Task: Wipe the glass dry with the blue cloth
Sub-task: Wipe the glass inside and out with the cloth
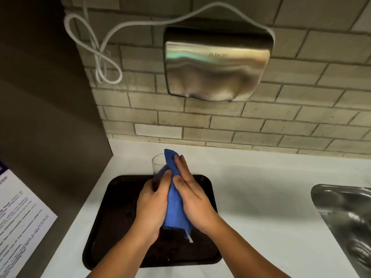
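A clear drinking glass (157,164) is held tilted above a dark tray (112,219), its open rim pointing away from me. My left hand (153,203) grips the glass around its lower part. A blue cloth (174,205) is draped over the right side of the glass, one end reaching up past the rim, and the rest hangs down between my hands. My right hand (190,194) lies flat against the cloth with fingers stretched out, pressing it onto the glass. Most of the glass body is hidden by cloth and hands.
The tray rests on a white counter (261,197). A steel sink (347,221) is sunk in at the right. A metal hand dryer (216,63) with a looped white cable hangs on the tiled wall. A printed notice (18,223) sticks to the dark panel at left.
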Available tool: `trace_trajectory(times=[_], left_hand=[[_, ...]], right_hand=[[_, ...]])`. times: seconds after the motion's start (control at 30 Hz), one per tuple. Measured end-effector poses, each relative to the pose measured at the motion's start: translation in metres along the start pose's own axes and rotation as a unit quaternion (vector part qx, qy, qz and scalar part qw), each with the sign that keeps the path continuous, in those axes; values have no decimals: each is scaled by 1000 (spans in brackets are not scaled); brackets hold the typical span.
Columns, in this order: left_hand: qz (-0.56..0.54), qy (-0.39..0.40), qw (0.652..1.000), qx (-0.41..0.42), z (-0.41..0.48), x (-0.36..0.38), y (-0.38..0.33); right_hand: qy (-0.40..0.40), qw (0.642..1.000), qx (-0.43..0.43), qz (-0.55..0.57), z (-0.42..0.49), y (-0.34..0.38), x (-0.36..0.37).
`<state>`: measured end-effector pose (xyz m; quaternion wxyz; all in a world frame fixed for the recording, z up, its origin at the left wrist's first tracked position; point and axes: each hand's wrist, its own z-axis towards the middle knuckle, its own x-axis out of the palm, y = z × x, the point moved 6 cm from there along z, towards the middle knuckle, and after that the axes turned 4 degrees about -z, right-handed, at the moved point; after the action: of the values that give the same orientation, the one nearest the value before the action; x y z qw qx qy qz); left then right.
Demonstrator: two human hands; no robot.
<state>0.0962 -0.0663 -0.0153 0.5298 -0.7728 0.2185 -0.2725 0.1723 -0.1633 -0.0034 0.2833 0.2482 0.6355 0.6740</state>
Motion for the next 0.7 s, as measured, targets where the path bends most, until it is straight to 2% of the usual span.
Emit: trace_trajectory(times=[0.1,0.17,0.23,0.37,0.5,0.6,0.7], left_hand=[[3,-2,1000,3,1,-1,0],[-4,5,1000,4,0,1,-1],[-12,16,1000,9,1,2,-3],[-23,-3,1000,-7,6,2,-8],[-1,-38,998,-44,6,2,-2],[13,-14,999,-27,1,4,-6],[40,8,999,-9,-2,4,-13]], right_hand=[[-15,1000,5,27,1,-2,2],[-35,995,41,80,4,-4,-3],[-57,983,96,148,5,-8,-7],[-38,954,158,253,8,-24,-3],[-72,964,132,218,7,-30,4],[-82,986,60,134,8,-19,2],[-81,986,53,139,11,-17,-2]])
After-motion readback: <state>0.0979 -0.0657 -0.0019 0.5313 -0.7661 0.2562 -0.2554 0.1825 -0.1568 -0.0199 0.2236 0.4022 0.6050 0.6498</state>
